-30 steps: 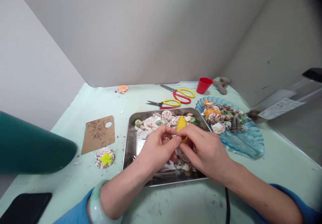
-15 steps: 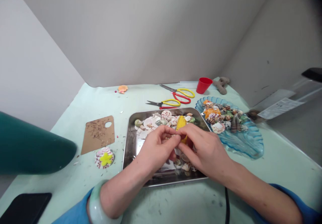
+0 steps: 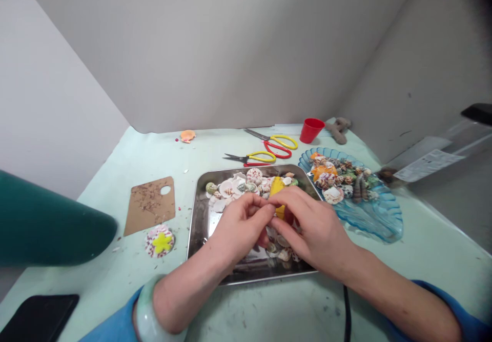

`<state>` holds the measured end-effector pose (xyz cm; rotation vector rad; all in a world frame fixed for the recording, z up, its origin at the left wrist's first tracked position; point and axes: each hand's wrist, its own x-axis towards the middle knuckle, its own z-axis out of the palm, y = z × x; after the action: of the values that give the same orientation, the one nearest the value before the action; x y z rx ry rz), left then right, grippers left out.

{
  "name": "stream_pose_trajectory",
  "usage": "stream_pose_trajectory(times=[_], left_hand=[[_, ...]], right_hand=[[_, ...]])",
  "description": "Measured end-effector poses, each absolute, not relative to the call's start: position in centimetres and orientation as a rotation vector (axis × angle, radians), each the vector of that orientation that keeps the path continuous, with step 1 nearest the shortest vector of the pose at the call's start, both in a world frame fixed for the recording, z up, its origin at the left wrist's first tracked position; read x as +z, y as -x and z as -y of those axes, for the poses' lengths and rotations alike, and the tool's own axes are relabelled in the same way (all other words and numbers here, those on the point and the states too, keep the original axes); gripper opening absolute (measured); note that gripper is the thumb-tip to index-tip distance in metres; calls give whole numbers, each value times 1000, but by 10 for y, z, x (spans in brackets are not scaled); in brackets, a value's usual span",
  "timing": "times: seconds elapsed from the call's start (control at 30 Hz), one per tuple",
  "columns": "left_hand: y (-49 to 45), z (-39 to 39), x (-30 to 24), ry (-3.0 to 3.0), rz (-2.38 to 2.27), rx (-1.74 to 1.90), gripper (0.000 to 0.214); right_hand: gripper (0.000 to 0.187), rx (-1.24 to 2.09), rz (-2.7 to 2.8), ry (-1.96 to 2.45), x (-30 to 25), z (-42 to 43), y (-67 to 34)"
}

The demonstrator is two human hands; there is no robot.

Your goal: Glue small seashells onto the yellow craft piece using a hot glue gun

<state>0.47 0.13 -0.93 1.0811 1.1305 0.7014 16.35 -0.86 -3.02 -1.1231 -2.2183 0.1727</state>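
The yellow piece [image 3: 276, 186] points lengthwise toward the far tray rim [image 3: 221, 171].

Tray [image 3: 198, 219]: beneath the person's grip, left hand [image 3: 240, 225] and right hand [image 3: 315, 224]; shells [image 3: 227, 188] inside.
Plate [image 3: 374, 224]: right of grip, more shells [image 3: 348, 178] on it.
Scissors [image 3: 262, 156]: two pairs, beyond grip, behind tray.
Cup [image 3: 310, 132]: beyond grip, rightward.
Card [image 3: 140, 216]: left of grip.

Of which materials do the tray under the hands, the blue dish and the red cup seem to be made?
The tray looks like polished metal, probably stainless steel: it is silver-grey, with shiny reflections inside. The blue dish seems glossy clear plastic, though glass is possible: it is see-through and ribbed. The red cup is probably plastic: smooth, thin-rimmed and evenly coloured.
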Motion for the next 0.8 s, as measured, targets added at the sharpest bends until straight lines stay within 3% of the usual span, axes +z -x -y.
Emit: stream_pose_trajectory(times=[0.8], left_hand=[[-5, -1, -10, -1094, -1078, 697, 19]], right_hand=[[28, 238, 2231, 1168, -29, 9, -163]])
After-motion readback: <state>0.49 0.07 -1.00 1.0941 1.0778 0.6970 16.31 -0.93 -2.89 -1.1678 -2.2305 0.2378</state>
